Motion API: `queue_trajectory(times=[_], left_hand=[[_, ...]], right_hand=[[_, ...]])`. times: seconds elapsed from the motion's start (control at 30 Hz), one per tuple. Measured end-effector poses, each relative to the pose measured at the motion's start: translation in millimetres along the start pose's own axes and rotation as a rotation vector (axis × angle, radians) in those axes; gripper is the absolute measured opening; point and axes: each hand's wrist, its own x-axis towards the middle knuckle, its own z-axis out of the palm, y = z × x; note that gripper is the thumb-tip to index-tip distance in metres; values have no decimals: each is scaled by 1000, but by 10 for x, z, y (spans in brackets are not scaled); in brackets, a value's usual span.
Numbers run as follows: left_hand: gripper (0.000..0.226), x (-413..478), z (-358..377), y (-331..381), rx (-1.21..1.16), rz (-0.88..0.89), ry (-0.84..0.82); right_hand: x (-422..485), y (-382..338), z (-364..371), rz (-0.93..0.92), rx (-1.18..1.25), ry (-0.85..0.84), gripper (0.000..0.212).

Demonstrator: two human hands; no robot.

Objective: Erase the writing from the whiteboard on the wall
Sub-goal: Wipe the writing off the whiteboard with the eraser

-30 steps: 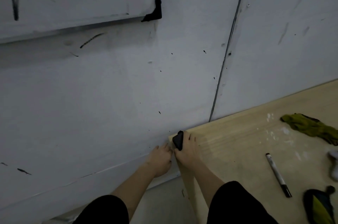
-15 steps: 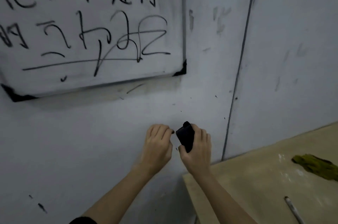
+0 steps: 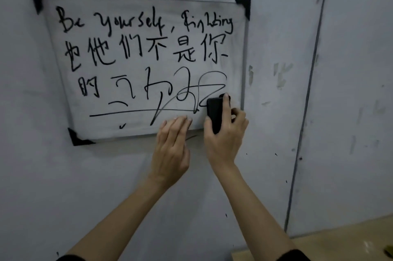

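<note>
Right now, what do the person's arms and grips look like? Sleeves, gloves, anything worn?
Both are bare hands: left grip and right grip show no gloves, rings or watch. The forearms are uncovered too. A black left sleeve and a black right sleeve just show at the bottom edge, ending near the elbows. No markings visible on them.

We have a single head-worn view. It looks forward at the wall (image 3: 276, 111) from close by, with the whiteboard (image 3: 136, 126) above centre and a bench (image 3: 340, 245) corner far below and right of it.
</note>
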Motion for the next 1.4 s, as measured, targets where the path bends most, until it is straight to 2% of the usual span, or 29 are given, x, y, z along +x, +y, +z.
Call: queue_trajectory(times=[0.2,0.27,0.4,0.43,0.57,0.63,0.7,0.77,0.83,0.87,0.9,1.03,1.1,1.17,1.3,1.33,1.4], left_hand=[[67,-100,-62,-221,60,52,-117],[69,-122,-97,-268,90,75,-144],[69,-137,-135,-313,103,107,-167],[68,-141,-137,-329,108,109,-167],[62,-150,-131,-394,125,132,-151],[62,-146,-150,-428,141,151,-157],[65,-137,-180,-444,157,160,-165],[68,-124,-198,-432,163,158,-158],[67,-119,-192,-412,164,156,-145],[66,-122,-184,-405,167,156,-135],[65,-131,-179,-402,172,155,-121],[56,-181,-205,-457,182,120,-51],[53,-177,-242,-515,207,125,-33],[51,-144,-275,-573,232,137,-21],[45,-57,-306,-639,275,168,-5],[42,-44,-301,-649,281,177,-3],[38,-14,-276,-646,295,184,7]], right_hand=[[-253,59,150,-248,-59,-45,54],[-170,172,144,-197,-107,19,55],[17,72,227,66,-96,172,56],[6,-6,265,66,-95,189,54],[-261,-162,396,-270,-146,93,49],[-246,-62,371,-342,-156,73,49],[-123,78,315,-230,-162,120,53],[52,138,279,-16,-130,198,55],[131,24,310,163,-60,248,54],[107,-78,346,186,-36,263,53],[44,-182,392,145,-34,265,50],[-340,-277,507,-237,-75,130,47],[-281,-148,483,-309,-88,131,52],[-108,-45,429,-224,-110,193,52],[310,-163,467,84,-47,316,49],[308,-246,491,93,-40,329,49],[145,-329,560,-71,-70,310,49]])
